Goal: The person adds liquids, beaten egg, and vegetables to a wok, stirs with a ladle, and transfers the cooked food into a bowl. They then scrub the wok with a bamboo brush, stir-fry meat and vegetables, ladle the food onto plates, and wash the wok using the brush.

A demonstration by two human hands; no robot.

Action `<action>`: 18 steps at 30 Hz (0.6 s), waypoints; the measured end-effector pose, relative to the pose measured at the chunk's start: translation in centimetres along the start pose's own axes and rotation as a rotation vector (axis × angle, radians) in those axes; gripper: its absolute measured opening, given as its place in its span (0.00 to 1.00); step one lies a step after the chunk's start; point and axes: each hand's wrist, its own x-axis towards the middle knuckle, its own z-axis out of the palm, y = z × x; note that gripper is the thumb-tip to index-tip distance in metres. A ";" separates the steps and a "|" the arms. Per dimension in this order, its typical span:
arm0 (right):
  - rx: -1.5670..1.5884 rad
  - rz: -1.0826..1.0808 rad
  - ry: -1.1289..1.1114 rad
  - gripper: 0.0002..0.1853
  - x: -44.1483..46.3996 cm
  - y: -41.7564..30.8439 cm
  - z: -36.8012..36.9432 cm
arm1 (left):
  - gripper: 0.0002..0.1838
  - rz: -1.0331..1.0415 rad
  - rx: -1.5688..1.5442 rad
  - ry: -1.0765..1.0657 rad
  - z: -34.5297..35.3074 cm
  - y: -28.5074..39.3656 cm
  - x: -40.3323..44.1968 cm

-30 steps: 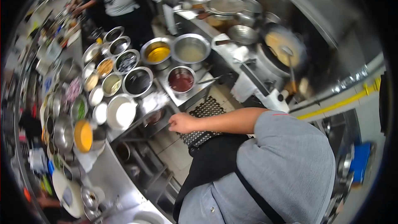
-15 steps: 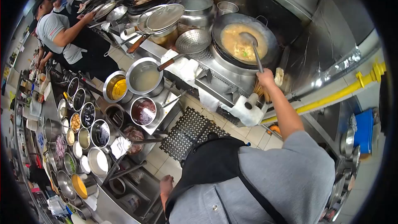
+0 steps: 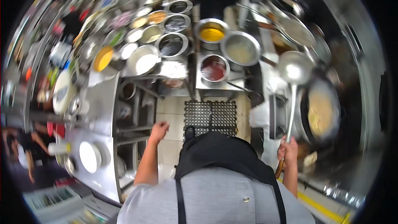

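Note:
My right hand (image 3: 287, 151) is wrapped round the handle of a long metal ladle (image 3: 292, 108). The ladle's round bowl is raised above the stove's edge, left of the wok and near the strainers. The wok (image 3: 321, 112) on the right holds pale, cloudy food with yellow bits. My left hand (image 3: 159, 132) hangs at the left over the tiled floor, its fingers loosely curled, and touches nothing that I can see; what lies inside the fingers is too blurred to tell.
Ahead stand a pot of red liquid (image 3: 214, 69), a pot of yellow liquid (image 3: 212, 33) and a pot of cloudy liquid (image 3: 240, 49). Several ingredient pots cover the left counter. A steel worktop (image 3: 99, 112) and black floor mat (image 3: 210, 116) are nearby. Another person stands at the top.
The view has swung left. The ladle has left the wok and is now up beside it in my right hand. My left hand has come forward from beside my apron.

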 end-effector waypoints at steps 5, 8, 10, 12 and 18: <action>-0.389 0.018 -0.457 0.09 1.1 -2.1 18.9 | 0.19 0.221 -0.320 0.427 -7.7 4.1 11.2; -0.547 -0.225 -0.638 0.16 3.7 -1.9 29.7 | 0.22 0.110 -0.558 0.541 -10.5 9.6 15.0; -0.865 -0.681 -0.635 0.23 7.0 0.1 36.1 | 0.24 0.032 -0.539 0.522 -11.9 9.7 18.9; -1.157 -0.857 -0.511 0.25 6.5 -0.2 41.6 | 0.24 0.139 -0.324 0.631 -11.7 6.9 24.3; -1.420 -0.638 -0.418 0.26 4.7 0.8 46.2 | 0.15 0.198 -0.367 0.634 -12.1 8.0 24.5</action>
